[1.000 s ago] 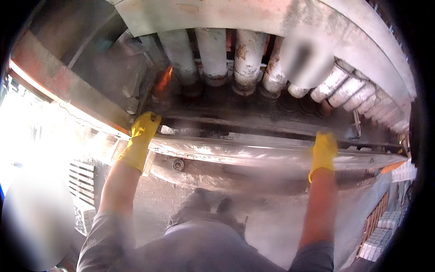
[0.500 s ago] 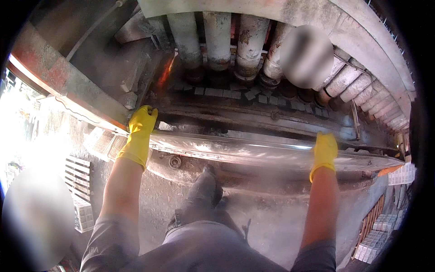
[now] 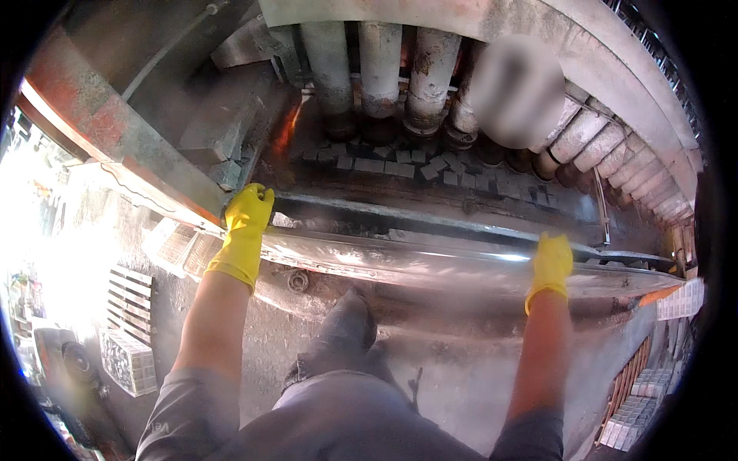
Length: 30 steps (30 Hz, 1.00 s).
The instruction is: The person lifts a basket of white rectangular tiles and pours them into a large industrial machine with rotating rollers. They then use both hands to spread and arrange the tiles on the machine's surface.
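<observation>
My left hand (image 3: 250, 219), in a yellow rubber glove, is closed at the left end of a long narrow metal bar (image 3: 430, 219). Farther right, my right hand (image 3: 552, 261) wears a matching glove and curls over the same bar, its fingertips partly hidden. The bar runs across a trough just behind the wide metal front rail (image 3: 369, 257) of a machine. Beyond it, several small grey rectangular blocks (image 3: 400, 168) lie scattered on a dark, dusty bed.
Thick upright cylinders (image 3: 380, 69) line the back under a curved beam (image 3: 446, 14). A slanted beam (image 3: 115, 142) stands at left. On the floor are a slatted pallet (image 3: 129, 303), a white crate (image 3: 128, 361) and stacked light blocks (image 3: 634, 411). An orange glow (image 3: 288, 123) shows inside.
The long bar's edge now stands out more clearly from the bed behind it, with a wider dark gap before it. Both hands keep their grip and have shifted only slightly.
</observation>
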Tool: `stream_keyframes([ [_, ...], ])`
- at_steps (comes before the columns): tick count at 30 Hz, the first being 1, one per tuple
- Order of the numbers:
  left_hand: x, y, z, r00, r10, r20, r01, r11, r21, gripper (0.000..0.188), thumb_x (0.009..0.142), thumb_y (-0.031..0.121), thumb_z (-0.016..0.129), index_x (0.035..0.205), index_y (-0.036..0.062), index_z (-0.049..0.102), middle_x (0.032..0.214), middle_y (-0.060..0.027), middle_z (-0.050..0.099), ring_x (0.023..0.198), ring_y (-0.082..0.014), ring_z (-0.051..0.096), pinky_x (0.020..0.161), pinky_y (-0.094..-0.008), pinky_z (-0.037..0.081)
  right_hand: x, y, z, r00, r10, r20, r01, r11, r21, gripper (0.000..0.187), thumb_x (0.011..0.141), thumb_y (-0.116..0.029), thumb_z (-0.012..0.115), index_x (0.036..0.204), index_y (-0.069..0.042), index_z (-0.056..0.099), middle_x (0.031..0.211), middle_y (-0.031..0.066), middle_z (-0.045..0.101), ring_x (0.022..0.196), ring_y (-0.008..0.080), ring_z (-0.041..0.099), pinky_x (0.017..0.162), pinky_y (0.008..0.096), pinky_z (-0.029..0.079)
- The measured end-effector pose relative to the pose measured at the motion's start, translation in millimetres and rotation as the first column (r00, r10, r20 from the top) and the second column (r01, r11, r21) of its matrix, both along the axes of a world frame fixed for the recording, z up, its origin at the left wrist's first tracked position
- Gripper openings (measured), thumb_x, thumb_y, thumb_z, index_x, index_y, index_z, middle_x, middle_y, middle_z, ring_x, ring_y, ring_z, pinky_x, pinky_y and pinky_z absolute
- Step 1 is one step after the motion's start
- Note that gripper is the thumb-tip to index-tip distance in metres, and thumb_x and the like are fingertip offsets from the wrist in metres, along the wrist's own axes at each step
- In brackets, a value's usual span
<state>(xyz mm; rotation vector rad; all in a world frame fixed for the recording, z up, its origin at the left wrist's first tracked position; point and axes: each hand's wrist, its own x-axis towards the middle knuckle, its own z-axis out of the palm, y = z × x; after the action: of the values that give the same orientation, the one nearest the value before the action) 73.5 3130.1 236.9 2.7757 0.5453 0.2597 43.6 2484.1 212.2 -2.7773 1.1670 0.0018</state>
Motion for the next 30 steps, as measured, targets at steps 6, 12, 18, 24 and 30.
stream_keyframes([
  [6, -7.2, 3.9, -4.9, 1.000, -0.016, -0.001, 0.017, 0.999, 0.042, 0.040, 0.089, 0.043, 0.066, 0.112, 0.0106, 0.072, 0.109, -0.0129, 0.074, 0.103, -0.0344, 0.069, 0.088, -0.0439, 0.053, -10.8, 12.5, 16.6, 0.996, -0.084, -0.004, 0.084, 0.996, 0.005, 0.065, 0.092, -0.050, 0.061, 0.138, -0.004, 0.054, 0.131, 0.0212, 0.064, 0.119, 0.0378, 0.063, 0.096, 0.0499, 0.050],
  [12, -20.8, 3.2, -9.9, 0.999, -0.029, 0.028, 0.028, 0.999, 0.028, 0.041, 0.089, 0.042, 0.069, 0.112, 0.0087, 0.073, 0.104, -0.0137, 0.075, 0.100, -0.0324, 0.071, 0.087, -0.0413, 0.054, -30.9, 7.1, 7.4, 0.988, -0.116, 0.106, 0.114, 0.993, 0.020, 0.077, 0.092, -0.048, 0.061, 0.149, -0.001, 0.040, 0.136, 0.0224, 0.060, 0.121, 0.0376, 0.061, 0.099, 0.0500, 0.049],
  [18, -42.8, 9.3, -14.6, 0.999, -0.033, 0.041, 0.033, 0.999, 0.013, 0.039, 0.087, 0.044, 0.065, 0.109, 0.0121, 0.073, 0.107, -0.0151, 0.073, 0.101, -0.0368, 0.068, 0.086, -0.0457, 0.054, -54.8, 14.0, 11.5, 0.990, -0.100, 0.102, 0.099, 0.995, 0.020, 0.080, 0.090, -0.049, 0.062, 0.151, -0.002, 0.038, 0.136, 0.0226, 0.059, 0.120, 0.0385, 0.062, 0.097, 0.0507, 0.049],
  [24, -56.9, 19.6, -24.8, 0.995, -0.062, 0.082, 0.061, 0.998, 0.017, 0.037, 0.088, 0.041, 0.069, 0.109, 0.0107, 0.074, 0.101, -0.0130, 0.076, 0.097, -0.0328, 0.072, 0.083, -0.0423, 0.055, -75.6, 25.0, 20.9, 0.989, -0.100, 0.110, 0.096, 0.995, 0.041, 0.071, 0.090, -0.048, 0.062, 0.142, -0.001, 0.046, 0.128, 0.0226, 0.064, 0.115, 0.0400, 0.064, 0.094, 0.0512, 0.051],
  [30, -73.3, 14.5, -19.5, 0.993, -0.078, 0.092, 0.076, 0.997, 0.024, 0.038, 0.089, 0.043, 0.066, 0.107, 0.0105, 0.072, 0.104, -0.0141, 0.074, 0.100, -0.0358, 0.069, 0.084, -0.0455, 0.053, -92.3, 29.8, 21.7, 0.989, -0.067, 0.134, 0.061, 0.997, 0.053, 0.058, 0.093, -0.045, 0.062, 0.126, 0.001, 0.053, 0.121, 0.0277, 0.065, 0.113, 0.0455, 0.062, 0.096, 0.0525, 0.048],
])
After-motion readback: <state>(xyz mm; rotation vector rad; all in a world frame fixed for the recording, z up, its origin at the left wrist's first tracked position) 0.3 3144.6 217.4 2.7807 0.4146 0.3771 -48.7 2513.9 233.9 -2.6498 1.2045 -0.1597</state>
